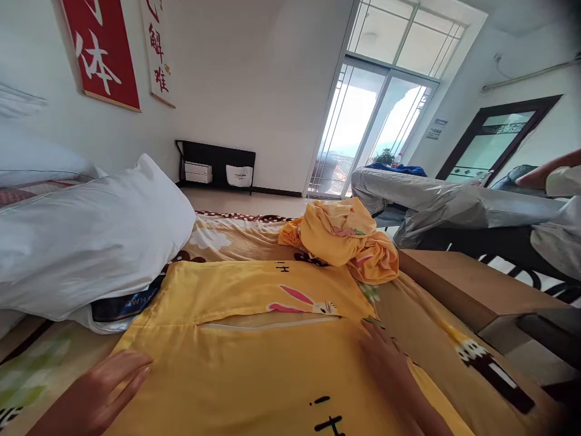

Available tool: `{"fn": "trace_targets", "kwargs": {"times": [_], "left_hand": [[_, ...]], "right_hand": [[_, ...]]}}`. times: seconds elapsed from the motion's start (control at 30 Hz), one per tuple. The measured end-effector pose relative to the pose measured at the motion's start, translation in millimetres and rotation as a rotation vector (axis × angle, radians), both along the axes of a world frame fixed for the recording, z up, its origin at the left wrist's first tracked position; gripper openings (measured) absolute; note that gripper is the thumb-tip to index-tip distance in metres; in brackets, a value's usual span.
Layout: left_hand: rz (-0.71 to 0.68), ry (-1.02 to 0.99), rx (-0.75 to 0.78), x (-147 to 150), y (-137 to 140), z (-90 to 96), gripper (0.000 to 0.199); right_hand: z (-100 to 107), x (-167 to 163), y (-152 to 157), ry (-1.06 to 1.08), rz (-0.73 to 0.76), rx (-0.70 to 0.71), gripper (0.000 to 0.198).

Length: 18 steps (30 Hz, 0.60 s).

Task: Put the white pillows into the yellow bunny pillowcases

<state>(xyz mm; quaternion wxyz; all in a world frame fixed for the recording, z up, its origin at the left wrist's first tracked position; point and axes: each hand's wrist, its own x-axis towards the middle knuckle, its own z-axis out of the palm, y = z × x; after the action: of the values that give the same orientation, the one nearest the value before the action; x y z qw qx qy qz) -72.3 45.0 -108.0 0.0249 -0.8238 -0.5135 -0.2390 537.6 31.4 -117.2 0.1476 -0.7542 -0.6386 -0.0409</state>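
Note:
A yellow pillowcase (267,363) with a pink-eared rabbit and black letters lies spread on the bed in front of me. A long slit with a pale edge runs across it. My left hand (102,387) rests at its left edge, fingers stretched out and nothing in them. On the right edge my right hand (393,372) lies flat with its fingers extended, slightly blurred. Beyond the pillowcase sits a crumpled heap of orange-yellow cloth (338,233). To the left a plump white pillow (100,236) leans over a dark label, partly covered.
The bed has a patterned tan cover (436,321). A cardboard box (472,278) stands along its right side. Behind it is a plastic-covered bed (417,188), with another person's arm (551,169) at the far right. A black rack (218,163) stands by the wall.

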Motion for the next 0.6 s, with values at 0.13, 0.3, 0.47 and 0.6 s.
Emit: {"fn": "trace_targets", "kwargs": {"times": [0.13, 0.3, 0.47, 0.6], "left_hand": [[-0.13, 0.12, -0.073, 100.0, 57.3, 40.2, 0.045], [-0.148, 0.18, -0.186, 203.7, 142.0, 21.2, 0.053], [-0.051, 0.204, -0.233, 140.8, 204.6, -15.8, 0.058], [0.219, 0.233, -0.193, 41.3, 226.8, -31.6, 0.059]], "right_hand": [[34.4, -112.8, 79.9, 0.073, 0.386, -0.112, 0.059], [34.1, -206.8, 157.1, 0.187, 0.766, -0.225, 0.056], [12.9, -120.8, 207.2, 0.104, 0.598, -0.267, 0.061], [-8.0, 8.6, 227.3, -0.005, 0.245, -0.247, 0.063]]}}
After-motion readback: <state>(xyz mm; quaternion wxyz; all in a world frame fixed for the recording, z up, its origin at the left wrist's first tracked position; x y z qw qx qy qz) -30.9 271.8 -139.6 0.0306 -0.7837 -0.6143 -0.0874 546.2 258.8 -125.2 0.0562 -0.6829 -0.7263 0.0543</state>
